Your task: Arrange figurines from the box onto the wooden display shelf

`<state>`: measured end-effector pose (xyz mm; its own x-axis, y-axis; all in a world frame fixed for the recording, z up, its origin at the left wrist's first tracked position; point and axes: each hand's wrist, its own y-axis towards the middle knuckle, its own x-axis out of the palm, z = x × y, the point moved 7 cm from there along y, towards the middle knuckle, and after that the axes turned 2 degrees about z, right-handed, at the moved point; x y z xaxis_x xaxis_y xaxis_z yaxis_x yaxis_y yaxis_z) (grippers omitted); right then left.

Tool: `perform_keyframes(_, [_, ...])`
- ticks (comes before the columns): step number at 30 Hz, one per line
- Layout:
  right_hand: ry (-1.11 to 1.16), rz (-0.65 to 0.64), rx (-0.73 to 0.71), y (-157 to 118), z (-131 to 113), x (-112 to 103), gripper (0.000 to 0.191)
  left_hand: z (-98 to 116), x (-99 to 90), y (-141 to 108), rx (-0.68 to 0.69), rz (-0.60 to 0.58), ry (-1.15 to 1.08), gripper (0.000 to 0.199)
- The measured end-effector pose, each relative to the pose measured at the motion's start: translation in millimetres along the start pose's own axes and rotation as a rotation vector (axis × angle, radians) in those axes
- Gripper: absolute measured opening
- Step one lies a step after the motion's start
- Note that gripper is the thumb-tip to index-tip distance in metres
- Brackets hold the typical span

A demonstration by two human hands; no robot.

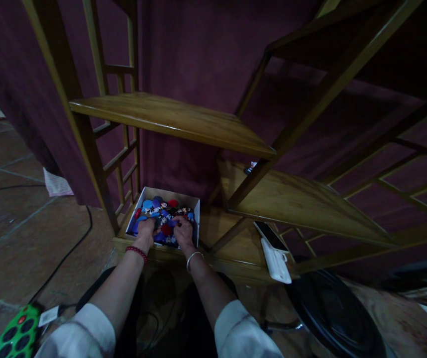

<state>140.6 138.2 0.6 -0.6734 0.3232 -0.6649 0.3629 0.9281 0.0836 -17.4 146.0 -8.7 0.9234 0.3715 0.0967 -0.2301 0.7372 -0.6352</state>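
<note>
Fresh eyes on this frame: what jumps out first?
Likely the white box of brightly coloured small pieces on the wooden unit's bottom board, with the left hand and right hand both reaching in. Then the vivid green block, apparently a power strip, on the floor at lower left, and the round black seat at lower right.

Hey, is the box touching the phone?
Apart. The head view shows a stretch of shelf between the box and the phone.
</note>
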Motion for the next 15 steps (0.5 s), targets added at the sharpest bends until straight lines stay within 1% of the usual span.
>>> perform_keyframes(5, [-0.103,0.072,-0.062,-3,-14,-11,0.027,2,2.1,-4,0.016,-0.018,-0.007,0.008])
perform_keyframes(9, [-0.192,0.09,-0.169,-2,-29,-11,0.027,3,3.5,-7,0.014,-0.005,-0.004,0.008])
perform_keyframes(11, [-0.222,0.038,-0.219,1,-36,-6,0.031,3,4.0,-8,0.017,0.005,-0.002,0.008])
perform_keyframes(13, [-0.262,-0.059,-0.253,4,-42,3,0.036,3,4.3,-8,0.026,0.007,0.003,0.008])
perform_keyframes(15, [-0.309,-0.16,-0.255,9,-43,13,0.041,3,4.8,-7,0.034,-0.001,0.01,0.008])
